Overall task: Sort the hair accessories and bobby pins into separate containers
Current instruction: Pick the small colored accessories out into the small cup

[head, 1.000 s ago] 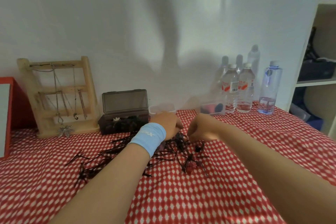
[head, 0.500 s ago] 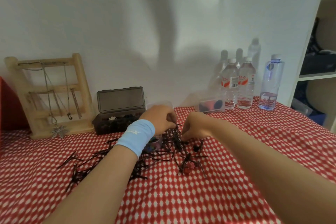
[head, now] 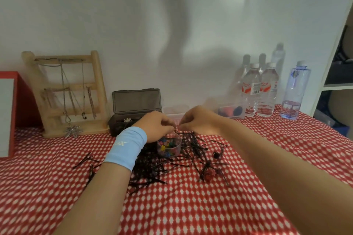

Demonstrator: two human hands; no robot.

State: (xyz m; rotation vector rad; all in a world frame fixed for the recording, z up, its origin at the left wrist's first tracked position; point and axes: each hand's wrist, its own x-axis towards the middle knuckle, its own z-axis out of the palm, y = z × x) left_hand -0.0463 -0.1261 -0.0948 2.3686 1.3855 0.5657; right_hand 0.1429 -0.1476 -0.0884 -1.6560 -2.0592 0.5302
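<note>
Black bobby pins (head: 193,146) lie in a loose heap on the red-and-white cloth, with strays (head: 86,159) to the left. In the heap stands a small clear cup (head: 169,147) of colourful little clips. Just above its far rim my left hand (head: 155,126), with a blue wristband, and my right hand (head: 199,120) meet fingertip to fingertip. Both have curled fingers and pinch dark bobby pins between them. A dark flower-like accessory (head: 209,172) lies among pins to the right.
An open dark grey box (head: 133,118) stands behind my left hand, and a clear tub (head: 174,109) behind both hands. Another clear tub (head: 232,111) holds red and black items. Water bottles (head: 267,89) stand back right, a wooden necklace stand (head: 68,93) back left, a red box (head: 11,112) far left.
Both hands have drawn closer together and now meet over the clear cup, which the left hand hid before. The view has shifted slightly.
</note>
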